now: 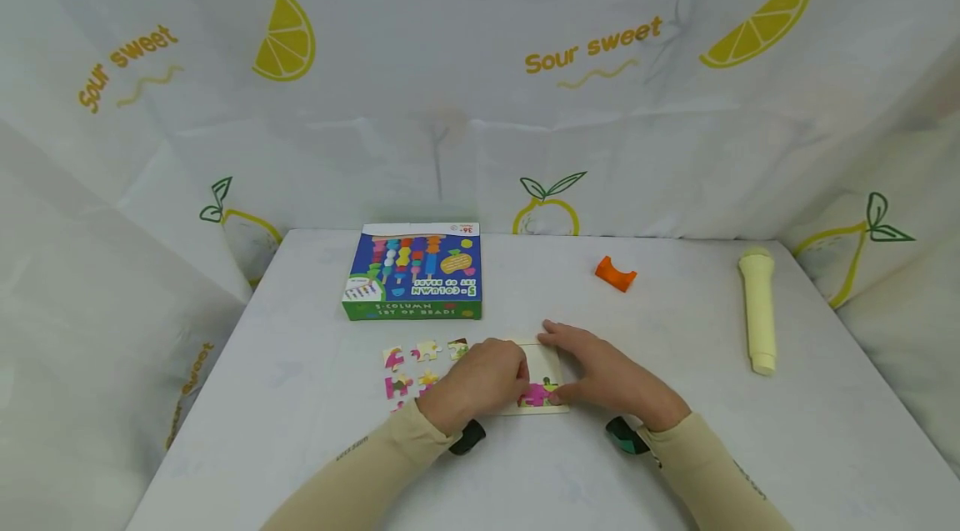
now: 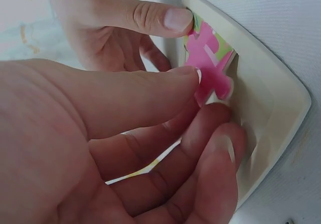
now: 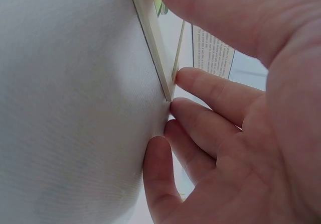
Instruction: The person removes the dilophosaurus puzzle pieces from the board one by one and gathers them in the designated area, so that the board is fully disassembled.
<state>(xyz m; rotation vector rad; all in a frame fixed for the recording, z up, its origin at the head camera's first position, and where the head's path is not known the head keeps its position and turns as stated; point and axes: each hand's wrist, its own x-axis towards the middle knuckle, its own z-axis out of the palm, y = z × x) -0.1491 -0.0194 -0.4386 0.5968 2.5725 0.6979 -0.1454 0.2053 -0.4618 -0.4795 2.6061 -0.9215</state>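
A pale puzzle tray point(image 1: 546, 360) lies on the table between both hands. My left hand point(image 1: 483, 377) pinches a pink jigsaw piece point(image 2: 215, 81) at the tray's near side, thumb on its face. Other pink and green puzzle pieces point(image 1: 538, 395) sit in the tray's near right corner. My right hand point(image 1: 603, 373) spans the tray's right side; its thumb touches the green and pink piece at the corner. In the right wrist view its fingertips point(image 3: 185, 76) touch the tray's edge point(image 3: 150, 38), the fingers only slightly bent. The left hand partly hides the tray in the head view.
Several loose jigsaw pieces point(image 1: 397, 386) lie left of the tray, some hidden by the left arm. Behind them stands a blue and green bead-set box point(image 1: 420, 268). An orange curved block point(image 1: 616, 273) is at the back; a pale yellow microphone-shaped object point(image 1: 759, 310) lies far right.
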